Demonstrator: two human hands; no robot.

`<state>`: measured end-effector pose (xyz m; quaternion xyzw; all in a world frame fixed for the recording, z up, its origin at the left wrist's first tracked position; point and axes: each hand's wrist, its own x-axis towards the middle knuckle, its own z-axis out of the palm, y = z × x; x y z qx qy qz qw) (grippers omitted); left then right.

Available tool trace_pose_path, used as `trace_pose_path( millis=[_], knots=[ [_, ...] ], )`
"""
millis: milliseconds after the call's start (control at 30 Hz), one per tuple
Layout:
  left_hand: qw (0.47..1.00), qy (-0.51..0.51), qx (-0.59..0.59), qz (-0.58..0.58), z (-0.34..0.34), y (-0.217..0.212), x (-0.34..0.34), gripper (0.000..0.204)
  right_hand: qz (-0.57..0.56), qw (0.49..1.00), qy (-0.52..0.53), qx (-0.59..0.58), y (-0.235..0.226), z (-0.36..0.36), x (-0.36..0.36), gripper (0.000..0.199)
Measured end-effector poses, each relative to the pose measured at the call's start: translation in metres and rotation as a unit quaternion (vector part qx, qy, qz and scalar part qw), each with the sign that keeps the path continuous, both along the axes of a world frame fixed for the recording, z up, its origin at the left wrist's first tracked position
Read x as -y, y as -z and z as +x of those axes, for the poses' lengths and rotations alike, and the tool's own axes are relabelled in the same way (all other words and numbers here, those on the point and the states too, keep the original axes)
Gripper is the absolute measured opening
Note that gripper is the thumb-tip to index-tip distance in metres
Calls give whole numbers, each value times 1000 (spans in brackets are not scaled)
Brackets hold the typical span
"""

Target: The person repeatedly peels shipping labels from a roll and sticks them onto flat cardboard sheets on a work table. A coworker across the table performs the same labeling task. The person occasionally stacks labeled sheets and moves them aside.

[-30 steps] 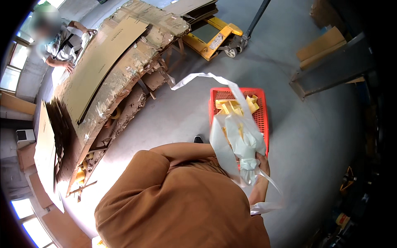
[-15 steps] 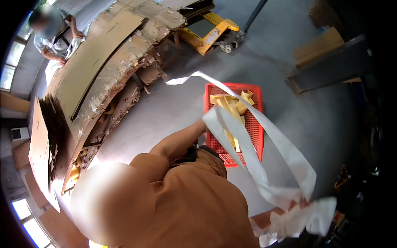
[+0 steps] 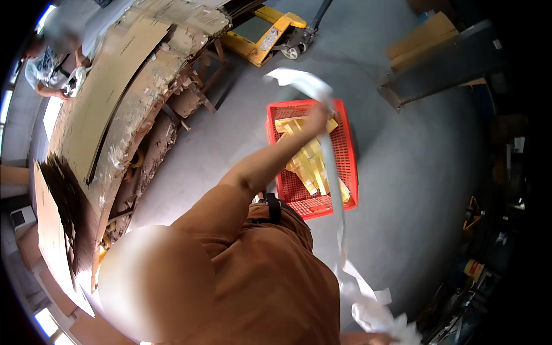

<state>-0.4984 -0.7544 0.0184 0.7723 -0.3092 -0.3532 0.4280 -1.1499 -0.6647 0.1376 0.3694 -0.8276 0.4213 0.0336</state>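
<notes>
My left arm reaches out over a red plastic basket [image 3: 352, 167]. Blurred by motion, my left hand [image 3: 317, 119] is closed round a white strip [image 3: 335, 201], which looks like paper or thin film. A folded end of the strip sticks out beyond the fingers, and its length runs down toward my right side. There my right hand [image 3: 371, 338], partly cut off by the lower edge, grips a crumpled bunch of the same strip. Inside the basket lie several yellow, flat folded pieces [image 3: 310, 167], partly behind my left hand and forearm.
A long workbench with cardboard sheets [image 3: 123, 86] stands at left, and another person [image 3: 60, 63] works behind it. A yellow pallet jack [image 3: 264, 37] is at the far side. Right of the basket are a dark metal beam [image 3: 440, 72] and cardboard boxes [image 3: 422, 37].
My left hand has swung away from me, from the basket's near left side to above its far part. The strip's wide loops have drawn into one narrow length. The view has shifted slightly.
</notes>
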Motion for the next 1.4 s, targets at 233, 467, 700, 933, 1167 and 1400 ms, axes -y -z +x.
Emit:
trace_pose_path(
  millis=[233,467,700,933,1167,1400],
  knots=[
    [745,644,157,-80,-204,58,-92,32,-17,924,-381,-14,38,224,81,51],
    [940,314,-44,122,-99,51,-150,58,337,748,-544,-173,175,336,124,75],
    [938,-239,-245,61,13,67,-323,39,574,614,-541,9,270,399,184,87],
    [691,-632,-340,-85,-27,44,-545,34,454,491,-731,-132,267,583,156,45],
    [540,-665,-450,-251,-81,101,-640,15,480,306,-821,-32,225,727,-105,44],
    [651,-679,-295,-169,17,71,-755,37,586,235,-760,157,153,781,-304,47]
  ],
)
